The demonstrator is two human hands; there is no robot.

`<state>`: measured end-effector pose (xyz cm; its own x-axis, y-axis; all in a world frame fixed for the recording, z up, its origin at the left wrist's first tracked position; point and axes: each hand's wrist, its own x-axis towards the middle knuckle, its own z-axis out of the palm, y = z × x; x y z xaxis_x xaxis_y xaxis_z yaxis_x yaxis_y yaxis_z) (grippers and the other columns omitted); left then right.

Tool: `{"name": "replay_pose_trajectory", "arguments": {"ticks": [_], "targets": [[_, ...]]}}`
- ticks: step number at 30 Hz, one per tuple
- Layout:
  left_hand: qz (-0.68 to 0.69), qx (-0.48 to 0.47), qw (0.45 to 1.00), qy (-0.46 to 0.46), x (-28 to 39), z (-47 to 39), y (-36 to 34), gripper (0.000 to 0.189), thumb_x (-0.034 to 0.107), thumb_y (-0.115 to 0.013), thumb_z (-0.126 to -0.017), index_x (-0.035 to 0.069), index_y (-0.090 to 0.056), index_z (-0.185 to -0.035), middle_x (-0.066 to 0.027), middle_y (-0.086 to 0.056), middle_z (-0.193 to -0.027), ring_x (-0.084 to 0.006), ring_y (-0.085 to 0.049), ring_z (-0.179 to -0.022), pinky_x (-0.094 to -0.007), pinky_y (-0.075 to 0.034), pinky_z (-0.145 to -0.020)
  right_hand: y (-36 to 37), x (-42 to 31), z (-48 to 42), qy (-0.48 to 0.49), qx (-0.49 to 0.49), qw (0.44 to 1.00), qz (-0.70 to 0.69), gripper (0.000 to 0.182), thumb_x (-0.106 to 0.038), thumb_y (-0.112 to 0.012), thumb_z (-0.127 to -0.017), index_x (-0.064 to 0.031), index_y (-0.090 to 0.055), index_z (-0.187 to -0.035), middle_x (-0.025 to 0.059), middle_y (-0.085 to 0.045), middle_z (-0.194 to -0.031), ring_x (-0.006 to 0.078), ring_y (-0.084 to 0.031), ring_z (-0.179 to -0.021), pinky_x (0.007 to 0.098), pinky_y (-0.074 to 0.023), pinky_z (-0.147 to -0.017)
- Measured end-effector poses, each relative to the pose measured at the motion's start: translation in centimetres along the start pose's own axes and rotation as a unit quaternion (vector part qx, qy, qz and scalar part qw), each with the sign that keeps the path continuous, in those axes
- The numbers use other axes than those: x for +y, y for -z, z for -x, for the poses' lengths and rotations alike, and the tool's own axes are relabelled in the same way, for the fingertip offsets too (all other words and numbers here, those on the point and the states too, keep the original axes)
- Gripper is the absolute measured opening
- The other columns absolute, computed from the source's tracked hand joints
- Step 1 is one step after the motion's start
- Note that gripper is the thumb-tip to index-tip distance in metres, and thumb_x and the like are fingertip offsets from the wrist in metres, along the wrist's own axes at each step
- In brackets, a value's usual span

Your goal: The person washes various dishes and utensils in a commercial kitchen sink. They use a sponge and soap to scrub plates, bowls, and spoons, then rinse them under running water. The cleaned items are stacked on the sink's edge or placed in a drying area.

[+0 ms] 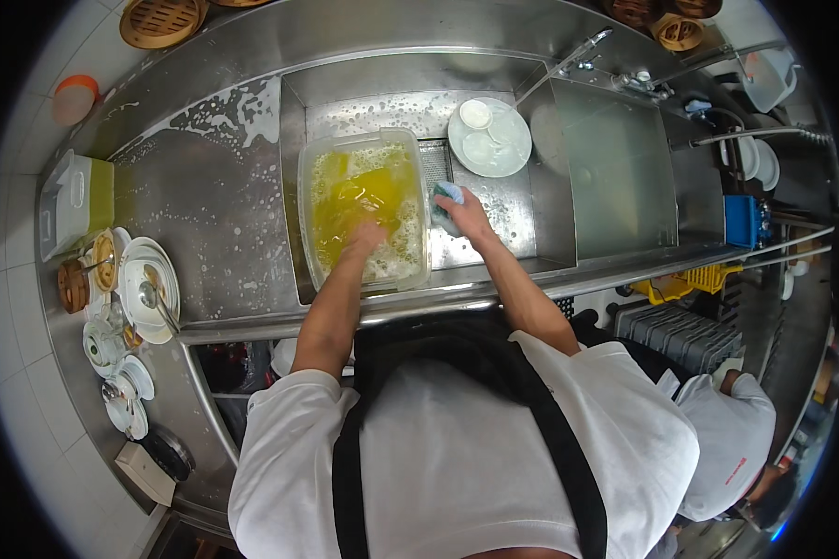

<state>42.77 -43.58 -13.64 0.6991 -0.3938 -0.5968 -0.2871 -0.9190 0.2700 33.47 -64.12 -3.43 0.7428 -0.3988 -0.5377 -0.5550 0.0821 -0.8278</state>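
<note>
My left hand (pixel 368 233) reaches into yellow-green soapy water (pixel 325 202) in a clear plastic tub (pixel 425 227). Its fingers are under the surface, so any hold is hidden. A brighter yellow patch shows around them, too blurred to identify. Just past the tub's right rim, my right hand (pixel 472 215) grips a blue and green scrubbing pad (pixel 445 207). The tub stands in the left part of a stainless steel sink basin (pixel 405 103). Beyond my right hand, a white round plate (pixel 509 159) lies in the basin with small white dishes (pixel 475 114) on it.
A second basin (pixel 622 175), holding cloudy water, is to the right, beneath faucets (pixel 640 84). Stacked white bowls (pixel 168 279) and glassware (pixel 101 342) crowd the left counter. Bamboo steamers (pixel 161 22) line the back ledge. Another person (pixel 727 433) is behind at right.
</note>
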Motion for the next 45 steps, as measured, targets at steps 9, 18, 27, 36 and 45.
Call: {"name": "replay_pose_trajectory", "arguments": {"ticks": [9, 18, 27, 36, 45], "targets": [[0.067, 0.189, 0.98, 0.016, -5.5, -2.5, -7.8, 0.026, 0.014, -0.056, -0.082, 0.001, -0.066, -0.102, -0.0267, -0.063, -0.104, -0.0428, -0.061, -0.096, -0.0476, -0.05, -0.085, -0.1, 0.9, -0.6, 0.029, 0.013, 0.999, 0.011, 0.044, -0.03, -0.067, -0.081, 0.0005, -0.06, -0.111, 0.0125, -0.066, -0.099, 0.0198, -0.062, -0.089, 0.0316, -0.0479, -0.08], [0.071, 0.069, 0.995, -0.007, -1.7, 3.7, 0.9, 0.027, 0.009, -0.058, -0.073, -0.005, -0.065, -0.095, -0.0293, -0.064, -0.098, -0.0438, -0.062, -0.094, -0.0458, -0.051, -0.082, 0.6, -1.9, 1.1, 0.083, 0.003, 0.996, -0.022, 0.043, -0.03, -0.062, -0.088, -0.0052, -0.056, -0.123, 0.0114, -0.064, -0.11, 0.0196, -0.058, -0.101, 0.0302, -0.0435, -0.09], [0.222, -0.063, 0.968, -0.104, -1.7, 1.4, -4.1, 0.036, 0.012, -0.058, -0.078, -0.003, -0.061, -0.111, -0.0225, -0.066, -0.103, -0.0349, -0.065, -0.093, -0.041, -0.053, -0.078, -0.3, -2.9, 2.1, 0.078, -0.002, 0.997, 0.012, 0.037, -0.027, -0.062, -0.088, -0.0045, -0.059, -0.117, 0.007, -0.064, -0.101, 0.015, -0.057, -0.093, 0.0272, -0.0436, -0.084], [0.59, -0.19, 0.785, 0.016, 0.6, 4.3, 4.0, 0.053, 0.006, -0.06, -0.08, 0.011, -0.044, -0.13, -0.0084, -0.058, -0.112, -0.0189, -0.059, -0.1, -0.0347, -0.051, -0.076, 1.8, -0.9, 2.4, 0.039, 0.007, 0.998, -0.051, 0.041, -0.026, -0.063, -0.089, -0.0061, -0.056, -0.124, 0.0066, -0.063, -0.107, 0.0141, -0.057, -0.096, 0.027, -0.0441, -0.086], [0.59, -0.111, 0.799, 0.002, -0.2, 8.9, 7.5, 0.051, 0.006, -0.066, -0.079, 0.013, -0.045, -0.125, -0.0054, -0.059, -0.104, -0.0163, -0.058, -0.093, -0.034, -0.048, -0.078, -0.2, -3.8, 4.0, 0.089, -0.027, 0.996, 0.004, 0.041, -0.029, -0.062, -0.089, -0.0057, -0.056, -0.122, 0.0075, -0.063, -0.105, 0.0155, -0.058, -0.094, 0.0292, -0.045, -0.084]]}}
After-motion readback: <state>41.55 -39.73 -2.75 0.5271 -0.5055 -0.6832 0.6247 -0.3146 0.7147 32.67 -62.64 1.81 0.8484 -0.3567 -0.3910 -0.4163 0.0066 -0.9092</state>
